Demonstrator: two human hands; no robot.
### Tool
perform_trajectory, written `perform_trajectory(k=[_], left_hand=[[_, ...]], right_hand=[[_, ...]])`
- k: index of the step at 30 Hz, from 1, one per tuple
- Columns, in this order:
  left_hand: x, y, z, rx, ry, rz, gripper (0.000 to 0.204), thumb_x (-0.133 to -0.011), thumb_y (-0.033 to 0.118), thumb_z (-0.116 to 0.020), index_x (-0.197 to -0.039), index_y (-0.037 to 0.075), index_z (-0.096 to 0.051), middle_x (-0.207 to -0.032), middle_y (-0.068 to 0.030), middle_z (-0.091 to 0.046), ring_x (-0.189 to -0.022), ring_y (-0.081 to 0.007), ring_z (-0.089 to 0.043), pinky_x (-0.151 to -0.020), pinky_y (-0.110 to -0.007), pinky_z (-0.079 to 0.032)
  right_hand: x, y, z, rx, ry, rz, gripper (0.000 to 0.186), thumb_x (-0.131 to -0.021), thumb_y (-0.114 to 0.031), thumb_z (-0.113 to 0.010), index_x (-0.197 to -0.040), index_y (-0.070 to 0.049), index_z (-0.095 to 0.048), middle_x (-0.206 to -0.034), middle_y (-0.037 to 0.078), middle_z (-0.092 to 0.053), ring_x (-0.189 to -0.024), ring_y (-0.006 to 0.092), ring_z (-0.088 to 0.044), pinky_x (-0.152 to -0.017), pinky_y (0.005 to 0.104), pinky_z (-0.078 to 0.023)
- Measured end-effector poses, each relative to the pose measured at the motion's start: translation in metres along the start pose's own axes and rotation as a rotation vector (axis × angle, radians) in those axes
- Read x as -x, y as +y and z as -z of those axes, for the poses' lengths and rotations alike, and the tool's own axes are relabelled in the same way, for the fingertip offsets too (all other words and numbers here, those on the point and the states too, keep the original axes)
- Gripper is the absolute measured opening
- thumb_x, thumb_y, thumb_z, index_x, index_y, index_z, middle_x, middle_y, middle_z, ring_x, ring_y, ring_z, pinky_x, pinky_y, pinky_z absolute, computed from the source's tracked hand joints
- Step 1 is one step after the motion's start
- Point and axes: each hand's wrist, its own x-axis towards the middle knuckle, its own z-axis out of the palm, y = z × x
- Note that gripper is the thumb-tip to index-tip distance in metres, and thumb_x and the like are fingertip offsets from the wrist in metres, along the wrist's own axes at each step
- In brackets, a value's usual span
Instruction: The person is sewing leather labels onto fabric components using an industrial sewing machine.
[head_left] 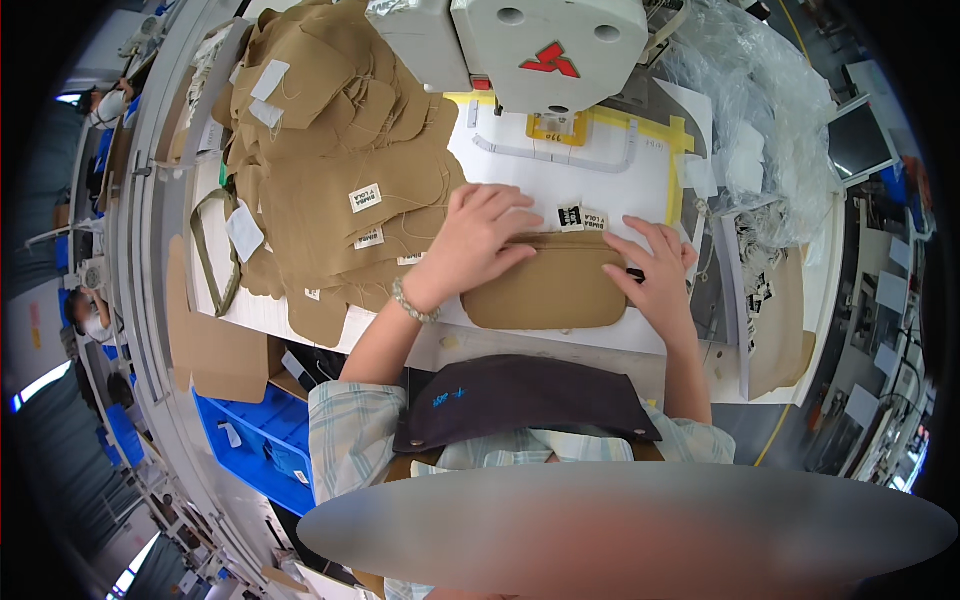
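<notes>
A tan fabric panel (545,295) with rounded lower corners lies flat before me, its folded or seamed edge running along the top. My left hand (485,235) rests on its upper left corner, fingers apart and thumb stretched over the seam. At the panel's right end is my right hand (652,272), index finger extended and thumb on the fabric. A small black thing (635,275) sits between that thumb and fingers; its kind is too hidden to tell. Just above the seam lie a black label (570,217) and a white label (594,220).
A grey-white sewing machine head (550,50) overhangs the white work sheet (515,170). Tan cut panels (330,180) are heaped at left. Crumpled clear plastic (745,100) and a narrow tray of labels (757,280) lie at right. A blue crate (250,440) stands low left.
</notes>
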Motion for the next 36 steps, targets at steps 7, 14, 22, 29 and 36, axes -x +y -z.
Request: perform_trajectory(k=[7,14,22,29,36], left_hand=[[0.008,0.03,-0.011,0.013,-0.029,0.161,0.031,-0.071,0.021,-0.081,-0.098,0.017,-0.068,-0.103,0.0027,-0.059,-0.106,-0.0206,-0.051,-0.094,-0.039,-0.032],[0.009,0.035,-0.011,-0.018,-0.025,0.219,0.03,-0.069,0.021,-0.082,-0.095,0.017,-0.067,-0.096,0.0032,-0.057,-0.101,-0.0209,-0.051,-0.091,-0.038,-0.033],[0.022,0.043,-0.017,0.008,-0.04,0.192,0.03,-0.068,0.024,-0.083,-0.093,0.017,-0.068,-0.095,0.0039,-0.054,-0.098,-0.0198,-0.05,-0.084,-0.037,-0.031],[0.005,0.059,-0.033,0.069,0.0,0.087,0.04,-0.068,0.029,-0.083,-0.101,0.016,-0.065,-0.097,0.0009,-0.054,-0.096,-0.02,-0.05,-0.081,-0.037,-0.032],[-0.006,0.077,-0.06,0.233,-0.157,-0.019,0.032,-0.072,0.03,-0.082,-0.093,0.015,-0.062,-0.085,0.0001,-0.052,-0.088,-0.0207,-0.05,-0.075,-0.035,-0.033]], right_hand=[[0.017,-0.023,-0.006,-0.034,0.048,-0.017,0.044,-0.075,-0.033,-0.078,-0.116,-0.019,-0.069,-0.131,-0.001,-0.055,-0.115,0.0196,-0.048,-0.093,0.0386,-0.026],[0.008,-0.033,-0.003,-0.026,0.057,0.016,0.045,-0.075,-0.033,-0.077,-0.117,-0.019,-0.067,-0.131,-0.002,-0.054,-0.116,0.0189,-0.048,-0.092,0.0391,-0.026],[0.013,-0.029,0.006,0.034,0.051,0.062,0.033,-0.074,-0.027,-0.078,-0.105,-0.018,-0.069,-0.118,-0.004,-0.059,-0.11,0.0159,-0.052,-0.086,0.0394,-0.026],[0.03,-0.021,0.013,0.076,0.082,-0.172,0.023,-0.08,-0.02,-0.074,-0.103,-0.017,-0.071,-0.106,-0.004,-0.061,-0.105,0.0142,-0.053,-0.085,0.0373,-0.026],[0.058,-0.032,0.016,-0.065,-0.005,-0.308,0.028,-0.083,-0.02,-0.072,-0.109,-0.013,-0.071,-0.11,-0.002,-0.061,-0.107,0.0162,-0.053,-0.086,0.0363,-0.026]])
